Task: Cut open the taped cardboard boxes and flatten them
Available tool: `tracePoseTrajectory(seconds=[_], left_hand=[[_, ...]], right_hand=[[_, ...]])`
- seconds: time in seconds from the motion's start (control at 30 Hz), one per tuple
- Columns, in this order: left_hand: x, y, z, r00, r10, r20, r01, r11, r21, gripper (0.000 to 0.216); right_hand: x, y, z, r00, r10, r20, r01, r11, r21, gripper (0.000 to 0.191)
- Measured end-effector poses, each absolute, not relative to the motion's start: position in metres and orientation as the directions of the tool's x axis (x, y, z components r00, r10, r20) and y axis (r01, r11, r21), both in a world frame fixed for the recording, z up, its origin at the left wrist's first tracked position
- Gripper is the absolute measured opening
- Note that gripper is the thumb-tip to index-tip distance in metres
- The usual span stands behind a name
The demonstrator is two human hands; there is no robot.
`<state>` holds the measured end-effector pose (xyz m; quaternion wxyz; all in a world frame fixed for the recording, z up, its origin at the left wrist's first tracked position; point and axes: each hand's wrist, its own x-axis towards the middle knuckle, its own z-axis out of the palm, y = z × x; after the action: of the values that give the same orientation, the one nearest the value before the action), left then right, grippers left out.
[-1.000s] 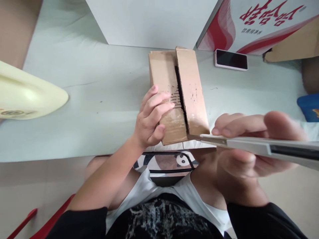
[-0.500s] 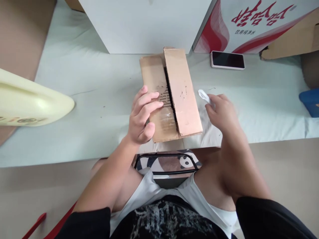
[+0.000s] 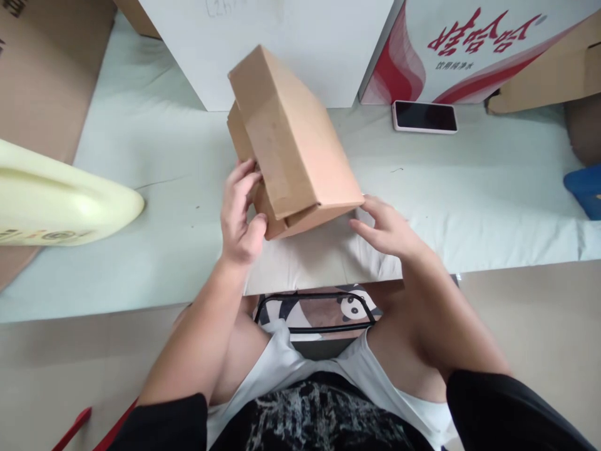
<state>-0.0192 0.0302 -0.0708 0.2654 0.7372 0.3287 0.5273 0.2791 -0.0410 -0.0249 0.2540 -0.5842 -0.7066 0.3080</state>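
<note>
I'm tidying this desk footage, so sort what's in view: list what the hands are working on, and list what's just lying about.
In hand:
- brown cardboard box, tilted up off the table
- left hand, gripping the box's near left edge
- right hand, fingers at the box's near right corner

Lying about:
- phone, flat on the table
- red and white carton
- cream plastic object
- blue object

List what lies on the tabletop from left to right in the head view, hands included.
Cream plastic object → left hand → cardboard box, tilted up → right hand → phone → blue object at the right edge.
</note>
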Motion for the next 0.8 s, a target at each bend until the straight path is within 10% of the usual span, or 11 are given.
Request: tracePoseTrajectory(seconds=[0.3, 0.47, 0.8], left_hand=[[-0.017, 0.03, -0.076, 0.355, 0.813, 0.461, 0.044, -0.507, 0.861, 0.098], [-0.012, 0.032, -0.082, 0.388, 0.75, 0.536, -0.036, -0.569, 0.822, 0.078], [-0.005, 0.003, -0.057, 0.245, 0.965, 0.092, 0.439, -0.195, 0.877, 0.066]], right_hand=[[0.271, -0.038, -0.031, -0.167, 0.971, 0.171, 0.322, 0.217, -0.921, 0.085], [0.269, -0.039, -0.04, -0.141, 0.968, 0.206, 0.327, 0.242, -0.914, 0.09], [0.269, -0.038, -0.051, 0.022, 0.978, 0.207, 0.232, 0.196, -0.953, 0.079]])
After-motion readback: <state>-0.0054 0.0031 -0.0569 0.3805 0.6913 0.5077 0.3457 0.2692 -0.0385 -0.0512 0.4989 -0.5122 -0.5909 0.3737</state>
